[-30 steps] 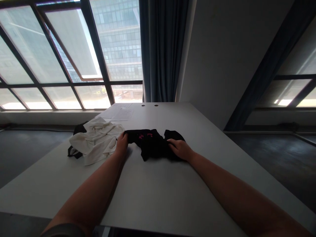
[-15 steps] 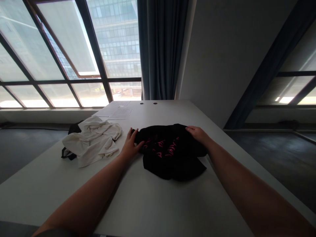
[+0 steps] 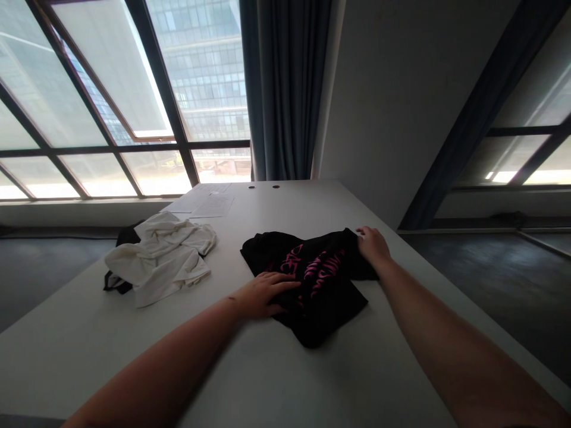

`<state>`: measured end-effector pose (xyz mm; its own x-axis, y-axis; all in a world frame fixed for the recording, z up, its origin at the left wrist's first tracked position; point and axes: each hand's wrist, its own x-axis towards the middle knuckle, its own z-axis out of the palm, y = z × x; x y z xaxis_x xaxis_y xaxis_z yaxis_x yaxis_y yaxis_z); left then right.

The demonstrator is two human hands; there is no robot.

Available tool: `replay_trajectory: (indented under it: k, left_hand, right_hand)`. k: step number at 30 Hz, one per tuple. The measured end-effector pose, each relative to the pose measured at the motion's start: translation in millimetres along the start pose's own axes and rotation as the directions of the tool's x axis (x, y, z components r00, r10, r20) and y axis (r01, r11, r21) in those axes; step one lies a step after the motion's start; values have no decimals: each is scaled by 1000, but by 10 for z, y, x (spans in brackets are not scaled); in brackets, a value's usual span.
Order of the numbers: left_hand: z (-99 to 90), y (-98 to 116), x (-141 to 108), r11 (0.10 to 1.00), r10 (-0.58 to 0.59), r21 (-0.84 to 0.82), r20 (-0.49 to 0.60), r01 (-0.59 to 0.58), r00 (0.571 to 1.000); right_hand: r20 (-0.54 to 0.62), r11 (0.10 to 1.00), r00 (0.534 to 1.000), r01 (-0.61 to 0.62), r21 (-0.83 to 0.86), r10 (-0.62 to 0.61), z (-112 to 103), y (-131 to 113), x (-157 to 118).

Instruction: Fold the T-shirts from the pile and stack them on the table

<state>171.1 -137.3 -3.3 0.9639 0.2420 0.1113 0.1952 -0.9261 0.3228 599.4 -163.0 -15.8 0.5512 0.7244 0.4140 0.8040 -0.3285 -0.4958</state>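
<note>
Head view: we recorded a black garment (image 3: 325,315) lying bunched and partly folded on the white counter (image 3: 357,374), roughly central in front of us. Pink lettering (image 3: 319,273) ran over its upper face; the creases broke up the characters, and we could not read them in full. One corner of the fabric pointed toward us, and a second stuck out at the lower right.

Left grip (image 3: 263,294): palm down on the near left part of the garment, fingers spread across the cloth beside the lettering. Right grip (image 3: 373,245): at the garment's far right corner, fingers bent by the edge of the cloth; we could not tell whether they pinched it, the thumb being hidden from us.

To the left, apart from the black garment, we noted a white garment (image 3: 165,255) in a loose heap, with a dark item (image 3: 127,235) showing from under its far left side and a dark strap (image 3: 116,285) at its left edge. Papers (image 3: 214,207) lay flat beyond the white heap, toward the far left end of the counter. Two small dark discs (image 3: 276,186) sat at the far end, in front of a blue curtain (image 3: 285,89)
</note>
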Motion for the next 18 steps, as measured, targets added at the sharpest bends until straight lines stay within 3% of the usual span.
replay_trajectory:
  k: [2,4,7,10,13,18]
  left_hand:
    - [7,-61,-4,999,-35,11,-23,35,999]
    - [1,-122,-11,997,-76,30,-56,78,996]
    - [-7,-221,-19,984,-163,51,-113,170,980]
    - [-12,-299,-31,952,-281,64,-219,301,934]
    - [-26,-267,-39,937,-310,57,-319,344,896]
    - [-26,39,6,988,-44,132,-229,76,972]
  right_hand:
    - [-69,980,978,198,17,-196,35,-152,-71]
    - [-72,904,904,425,50,-422,89,-345,-165]
    - [100,780,775,608,148,-624,233,-589,-338]
    - [280,745,690,628,225,-667,414,-668,-468]
    - [338,753,674,601,267,-657,535,-618,-492]
    - [343,755,672,583,300,-656,547,-553,-438]
